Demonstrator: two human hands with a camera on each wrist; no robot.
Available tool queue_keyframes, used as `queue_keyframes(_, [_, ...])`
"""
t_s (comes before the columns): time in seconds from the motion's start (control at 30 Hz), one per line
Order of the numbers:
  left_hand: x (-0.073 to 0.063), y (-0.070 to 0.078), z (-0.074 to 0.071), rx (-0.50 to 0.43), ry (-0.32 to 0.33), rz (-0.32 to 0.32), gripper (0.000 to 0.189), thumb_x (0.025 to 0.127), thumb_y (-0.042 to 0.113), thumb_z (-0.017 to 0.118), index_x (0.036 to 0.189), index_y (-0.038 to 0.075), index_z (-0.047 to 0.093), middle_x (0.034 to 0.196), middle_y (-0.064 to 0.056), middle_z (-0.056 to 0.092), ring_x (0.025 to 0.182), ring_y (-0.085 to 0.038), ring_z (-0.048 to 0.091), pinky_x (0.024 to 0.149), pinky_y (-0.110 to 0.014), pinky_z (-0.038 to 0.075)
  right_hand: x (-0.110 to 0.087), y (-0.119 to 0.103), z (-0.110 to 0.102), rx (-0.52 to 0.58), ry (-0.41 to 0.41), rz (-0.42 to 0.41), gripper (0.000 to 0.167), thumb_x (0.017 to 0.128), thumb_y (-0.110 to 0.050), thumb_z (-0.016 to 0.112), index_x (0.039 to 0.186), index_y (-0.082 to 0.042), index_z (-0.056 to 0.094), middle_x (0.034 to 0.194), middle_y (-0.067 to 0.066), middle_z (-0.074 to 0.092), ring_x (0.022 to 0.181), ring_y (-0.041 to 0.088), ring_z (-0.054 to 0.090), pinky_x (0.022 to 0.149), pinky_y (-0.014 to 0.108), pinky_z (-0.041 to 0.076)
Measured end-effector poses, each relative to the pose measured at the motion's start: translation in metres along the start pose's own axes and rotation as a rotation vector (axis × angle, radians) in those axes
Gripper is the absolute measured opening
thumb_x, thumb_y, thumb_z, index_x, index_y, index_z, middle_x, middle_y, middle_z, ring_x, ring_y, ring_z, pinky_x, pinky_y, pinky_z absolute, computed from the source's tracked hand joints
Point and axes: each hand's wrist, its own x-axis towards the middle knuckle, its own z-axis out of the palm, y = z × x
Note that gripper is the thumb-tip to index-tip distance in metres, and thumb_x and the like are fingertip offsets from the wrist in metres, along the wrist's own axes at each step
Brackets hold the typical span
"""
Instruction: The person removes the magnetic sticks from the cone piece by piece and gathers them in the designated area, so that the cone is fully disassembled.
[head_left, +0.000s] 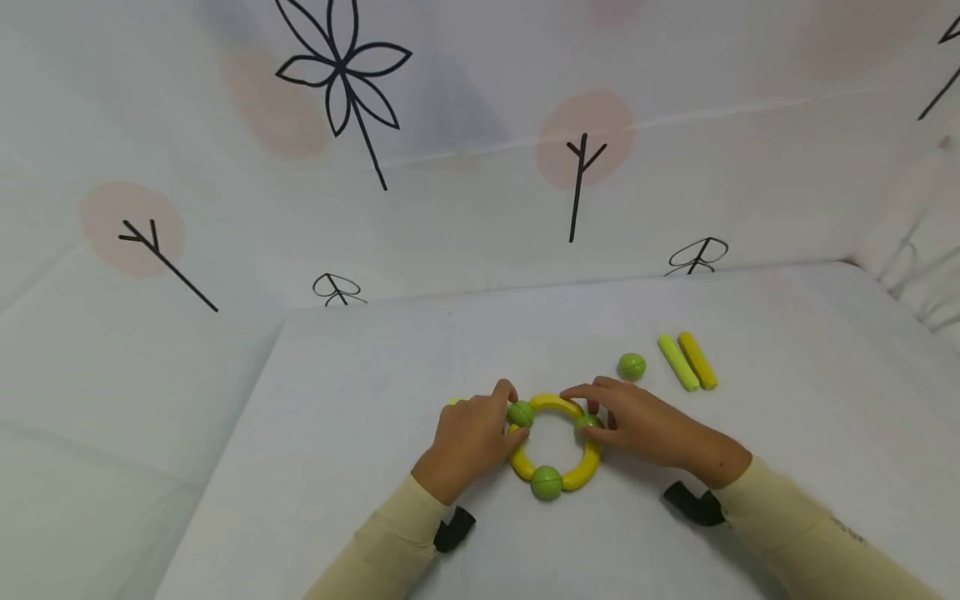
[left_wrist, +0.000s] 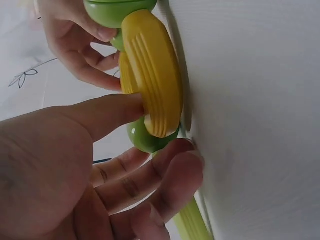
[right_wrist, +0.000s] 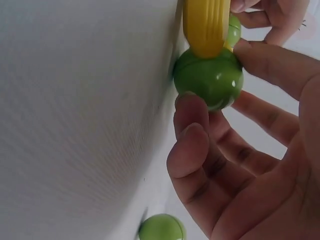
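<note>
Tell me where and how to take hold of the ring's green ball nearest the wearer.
I'd pinch this green ball from above, fingers spanning its outer face, toward the wearer, and its inner face, toward the open centre of the ring. Yellow curved pieces adjoin its other two sides, and its round, smooth surface probably suits a grip across the middle.

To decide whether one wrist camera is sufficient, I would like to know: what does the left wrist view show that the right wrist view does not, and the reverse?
Only the left wrist view shows a ridged, light-green stick, partly hidden by the left hand.

Only the right wrist view shows a separate round green ball, cut off by the lower edge.

Both share curved, ridged yellow pieces, glossy green balls touching them, the left hand and the right hand.
</note>
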Motion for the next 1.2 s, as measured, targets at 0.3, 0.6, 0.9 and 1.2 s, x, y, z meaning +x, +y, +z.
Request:
queue_keyframes(0.3, [0.001,-0.007,0.004,-0.075,0.031,0.031,0.035,0.088,0.034,0.078,0.111,0.018,0.057,0.065,0.009,0.052,0.052,-0.006,0.046,0.049,-0.023,0.037,0.0,-0.009,0.007,0.06,-0.019,0.032,0.031,0.092,-0.026,0.072,0.118,-0.011,0.062,0.08,-0.01,0.064,0.065,0.003,0.054,0.061,0.021,0.048])
queue_keyframes(0.6, [0.005,-0.01,0.005,-0.111,0.027,0.002,0.031,0.086,0.036,0.079,0.103,0.018,0.061,0.068,0.01,0.058,0.056,-0.007,0.05,0.053,-0.025,0.038,-0.005,-0.015,0.012,-0.025,0.017,0.03,0.015,0.093,-0.029,0.07,0.084,-0.02,0.062,0.07,-0.013,0.057,0.063,0.003,0.048,0.058,0.021,0.041])
queue_keyframes(0.9, [0.007,-0.013,0.005,-0.103,0.011,0.01,0.026,0.087,0.042,0.076,0.101,0.02,0.071,0.078,0.007,0.062,0.063,-0.007,0.051,0.056,-0.025,0.04,-0.004,-0.02,0.019,-0.004,-0.054,0.0,0.024,0.094,-0.033,0.069,0.076,-0.021,0.057,0.065,-0.013,0.051,0.06,0.001,0.044,0.055,0.02,0.038])
queue_keyframes(1.2, [0.009,-0.015,0.009,-0.061,0.0,0.055,0.04,0.09,0.055,0.068,0.106,0.019,0.074,0.091,0.002,0.066,0.071,-0.01,0.052,0.059,-0.025,0.042,-0.006,-0.025,0.024,0.057,-0.127,-0.061,0.025,0.095,-0.037,0.068,0.078,-0.023,0.056,0.065,-0.015,0.047,0.061,-0.001,0.045,0.057,0.019,0.039])
